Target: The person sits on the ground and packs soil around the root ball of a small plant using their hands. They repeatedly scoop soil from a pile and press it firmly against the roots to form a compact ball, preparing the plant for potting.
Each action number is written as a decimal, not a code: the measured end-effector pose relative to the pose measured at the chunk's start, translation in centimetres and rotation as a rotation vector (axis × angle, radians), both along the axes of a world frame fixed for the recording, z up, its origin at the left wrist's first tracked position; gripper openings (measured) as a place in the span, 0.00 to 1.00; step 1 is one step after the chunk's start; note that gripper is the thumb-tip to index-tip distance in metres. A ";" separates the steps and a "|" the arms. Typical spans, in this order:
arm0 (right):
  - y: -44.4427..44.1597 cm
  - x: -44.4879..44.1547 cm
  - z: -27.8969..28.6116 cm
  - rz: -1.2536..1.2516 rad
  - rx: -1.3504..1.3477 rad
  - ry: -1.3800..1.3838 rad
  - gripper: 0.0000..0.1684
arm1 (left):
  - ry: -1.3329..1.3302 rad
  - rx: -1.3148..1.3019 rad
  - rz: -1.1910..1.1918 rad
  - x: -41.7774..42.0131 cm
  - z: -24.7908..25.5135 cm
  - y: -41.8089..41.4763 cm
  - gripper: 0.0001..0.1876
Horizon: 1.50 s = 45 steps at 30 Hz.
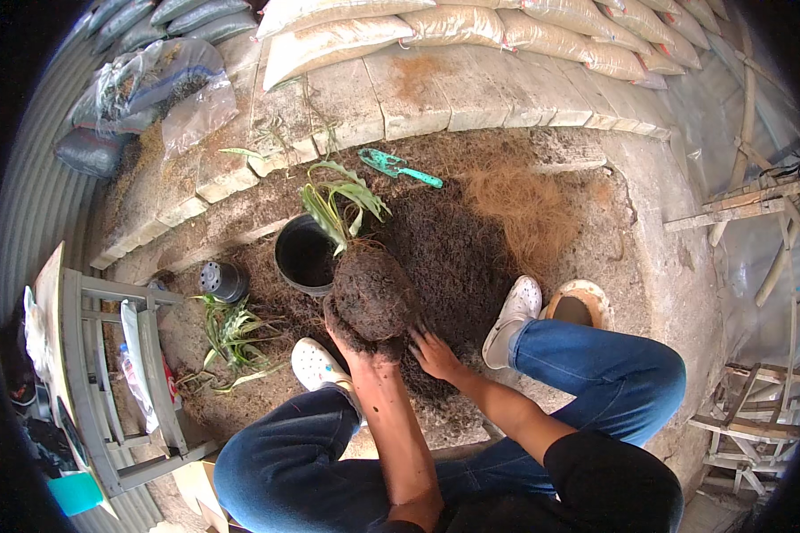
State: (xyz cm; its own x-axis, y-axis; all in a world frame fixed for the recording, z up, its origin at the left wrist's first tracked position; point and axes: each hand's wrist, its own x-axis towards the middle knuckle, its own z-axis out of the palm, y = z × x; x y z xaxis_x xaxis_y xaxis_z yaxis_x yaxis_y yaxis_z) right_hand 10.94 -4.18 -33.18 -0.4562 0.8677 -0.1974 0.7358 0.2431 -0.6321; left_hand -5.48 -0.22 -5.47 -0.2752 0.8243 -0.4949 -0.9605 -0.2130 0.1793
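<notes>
My left hand (347,333) supports a dark, round root ball (372,293) from below and its left side. Green-leaved stems of the potted plant (347,200) lean away from me at its far end. Beside the root ball on the right is my right hand (435,354), fingers spread low over the dark potting soil (447,260); whether its fingertips touch the root ball I cannot tell. Just left of the plant stands a black plastic pot (292,252), soil visible inside. Beyond the plant lies a teal hand trowel (400,168) with soil on its blade.
Brown coir fibre (530,210) is heaped at right. On the left are an upturned small black pot (224,281), loose leafy cuttings (237,333) and a grey metal-framed table (160,380). Concrete slabs (413,100) form a raised edge, with filled sacks (460,28) stacked behind.
</notes>
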 end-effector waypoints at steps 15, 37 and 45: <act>3.5 -2.1 -0.4 0.076 0.167 -0.395 0.38 | -0.040 -0.060 0.007 -0.6 -0.5 0.1 0.23; 13.0 1.5 0.8 -0.731 -1.217 1.567 0.14 | -0.026 0.033 0.010 -0.8 0.6 -0.4 0.20; 16.8 -3.7 20.9 -0.358 -1.095 1.378 0.15 | -0.053 -0.034 0.057 -1.1 1.6 -1.0 0.20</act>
